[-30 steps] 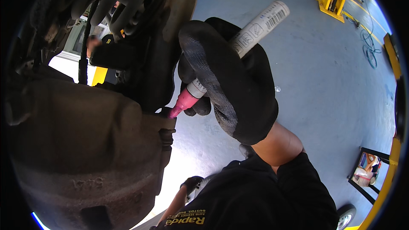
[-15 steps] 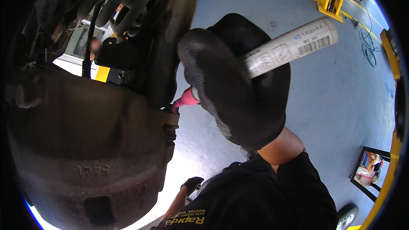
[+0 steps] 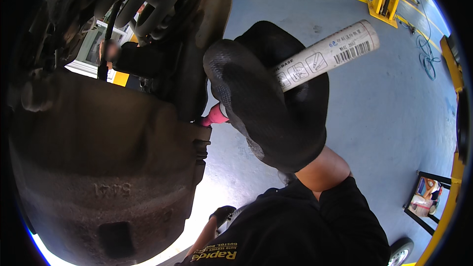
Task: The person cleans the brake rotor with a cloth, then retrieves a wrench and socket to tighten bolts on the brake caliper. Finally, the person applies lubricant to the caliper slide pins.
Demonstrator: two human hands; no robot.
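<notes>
My right hand (image 3: pixel 271 103), in a black glove, is closed round a white paint marker (image 3: pixel 327 56) with a pink nozzle (image 3: pixel 215 115). The nozzle points left and meets the upper right edge of a large, brown cast-metal vehicle part (image 3: pixel 108 152); whether its very tip touches is hard to see. Low in the view, close to my body, my gloved left hand (image 3: pixel 222 214) is curled beside something greyish that I cannot make out. Its fingers are mostly hidden.
Above the cast part are a coil spring (image 3: pixel 167 0) and dark suspension metal. A yellow lift post (image 3: pixel 384 0) stands far right, near a teal hose (image 3: pixel 427 59). Lower right are a black-framed stand (image 3: pixel 421 221) and a wheel (image 3: pixel 401 252). A person (image 3: pixel 109 51) shows through the gap at left.
The marker and my right hand have shifted slightly left in view, while the vehicle part sits a little farther right. The grip is unchanged, and the nozzle stays at the part's edge.
</notes>
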